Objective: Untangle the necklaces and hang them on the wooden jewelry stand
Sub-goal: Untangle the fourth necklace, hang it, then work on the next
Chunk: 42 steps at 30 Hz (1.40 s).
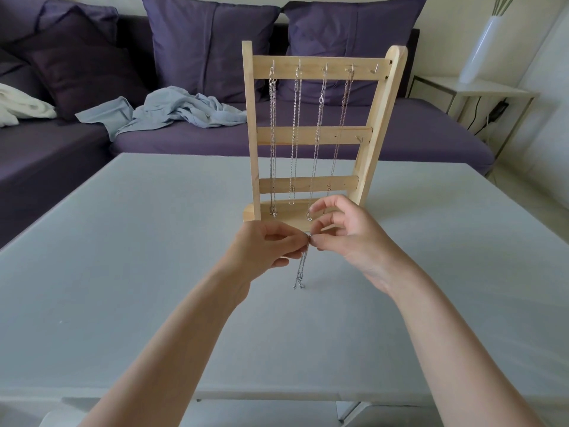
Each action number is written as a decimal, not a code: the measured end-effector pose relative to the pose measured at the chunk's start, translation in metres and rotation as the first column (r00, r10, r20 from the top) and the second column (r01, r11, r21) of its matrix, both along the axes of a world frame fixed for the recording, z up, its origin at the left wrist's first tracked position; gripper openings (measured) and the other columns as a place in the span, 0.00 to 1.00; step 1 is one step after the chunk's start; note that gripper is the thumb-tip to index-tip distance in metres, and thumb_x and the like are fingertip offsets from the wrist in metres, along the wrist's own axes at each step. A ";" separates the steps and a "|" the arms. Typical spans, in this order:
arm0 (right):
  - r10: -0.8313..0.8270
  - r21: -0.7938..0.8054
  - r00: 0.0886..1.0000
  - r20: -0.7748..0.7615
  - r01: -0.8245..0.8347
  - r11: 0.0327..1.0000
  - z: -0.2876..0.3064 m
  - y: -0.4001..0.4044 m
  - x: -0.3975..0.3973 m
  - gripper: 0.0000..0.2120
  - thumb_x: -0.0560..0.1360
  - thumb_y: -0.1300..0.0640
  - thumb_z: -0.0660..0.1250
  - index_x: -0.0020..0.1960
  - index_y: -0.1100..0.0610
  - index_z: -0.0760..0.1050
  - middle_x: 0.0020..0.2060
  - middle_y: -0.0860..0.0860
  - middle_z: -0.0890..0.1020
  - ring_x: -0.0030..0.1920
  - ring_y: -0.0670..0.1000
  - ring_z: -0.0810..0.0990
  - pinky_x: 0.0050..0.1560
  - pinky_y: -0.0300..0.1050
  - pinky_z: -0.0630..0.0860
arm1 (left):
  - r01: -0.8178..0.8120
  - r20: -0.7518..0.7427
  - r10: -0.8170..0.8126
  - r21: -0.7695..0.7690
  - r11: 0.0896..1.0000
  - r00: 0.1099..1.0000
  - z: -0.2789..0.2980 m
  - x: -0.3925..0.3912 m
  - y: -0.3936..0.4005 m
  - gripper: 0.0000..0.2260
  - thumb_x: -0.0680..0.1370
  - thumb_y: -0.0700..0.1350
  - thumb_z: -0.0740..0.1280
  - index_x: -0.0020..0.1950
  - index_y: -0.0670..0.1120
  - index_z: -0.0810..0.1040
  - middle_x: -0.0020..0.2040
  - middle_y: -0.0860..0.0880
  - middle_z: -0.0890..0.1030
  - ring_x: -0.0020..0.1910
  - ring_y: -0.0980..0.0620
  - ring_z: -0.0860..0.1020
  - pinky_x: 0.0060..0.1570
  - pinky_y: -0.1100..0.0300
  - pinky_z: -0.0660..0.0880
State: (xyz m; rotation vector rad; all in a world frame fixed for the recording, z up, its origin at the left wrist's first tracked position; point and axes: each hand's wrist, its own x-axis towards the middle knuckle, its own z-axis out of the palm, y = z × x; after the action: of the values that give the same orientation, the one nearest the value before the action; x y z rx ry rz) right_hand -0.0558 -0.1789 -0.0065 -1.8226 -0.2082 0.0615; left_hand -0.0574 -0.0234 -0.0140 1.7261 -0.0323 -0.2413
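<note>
Head view: grey table (123,272) before purple sofa (415,131).

1 head view, looking forward and down (close over both forearms), table (123,241) ahead, sofa (400,134) beyond

Pale matt wooden stand (311,135), shiny metal chains (301,269), smooth matt grey table (123,241)

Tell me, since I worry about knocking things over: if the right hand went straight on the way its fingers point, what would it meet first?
The right hand points left, so it would first meet the left hand, which pinches the same thin silver necklace chain. Depth looks about equal, though uncertain.
</note>
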 end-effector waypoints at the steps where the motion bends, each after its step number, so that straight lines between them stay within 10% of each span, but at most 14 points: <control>1: -0.002 0.004 1.000 0.001 0.002 1.000 0.000 0.000 0.000 0.17 0.70 0.69 0.69 0.50 0.50 0.72 0.37 0.48 0.78 0.38 0.50 0.76 0.51 0.46 0.74 | -0.006 0.016 0.006 0.011 1.000 1.000 0.000 0.000 0.000 0.03 0.74 0.42 0.69 0.41 0.45 0.82 0.33 0.55 0.82 0.33 0.63 0.79 0.36 0.71 0.75; 20: 0.011 -0.017 1.000 -0.015 -0.011 1.000 -0.003 0.002 0.001 0.16 0.68 0.71 0.66 0.47 0.52 0.72 0.40 0.48 0.76 0.37 0.50 0.76 0.43 0.41 0.71 | 0.000 0.194 -0.029 0.148 0.989 0.981 -0.004 0.000 -0.005 0.04 0.73 0.39 0.71 0.38 0.45 0.80 0.26 0.57 0.78 0.29 0.61 0.75 0.32 0.71 0.71; 36: 0.059 0.057 0.997 -0.050 -0.056 0.997 0.000 0.001 -0.001 0.14 0.59 0.63 0.65 0.44 0.53 0.71 0.42 0.48 0.72 0.30 0.43 0.72 0.33 0.31 0.68 | 0.113 -0.016 -0.117 -0.151 0.982 0.993 -0.001 -0.001 -0.009 0.08 0.75 0.35 0.66 0.36 0.43 0.75 0.30 0.53 0.77 0.32 0.58 0.74 0.39 0.68 0.76; 42: 0.003 0.164 0.998 0.061 -0.013 0.986 0.006 -0.009 0.000 0.15 0.68 0.74 0.65 0.43 0.55 0.71 0.39 0.48 0.72 0.30 0.44 0.69 0.34 0.32 0.67 | 0.055 -0.070 -0.077 -0.270 0.961 0.995 -0.003 -0.001 -0.006 0.09 0.75 0.33 0.64 0.37 0.45 0.72 0.32 0.49 0.77 0.32 0.56 0.74 0.36 0.67 0.75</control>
State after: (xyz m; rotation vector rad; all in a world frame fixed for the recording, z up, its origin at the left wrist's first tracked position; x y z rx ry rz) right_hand -0.0562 -0.1875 -0.0001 -1.6609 -0.2565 -0.0054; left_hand -0.0582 -0.0294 -0.0166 1.4459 -0.0617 -0.3398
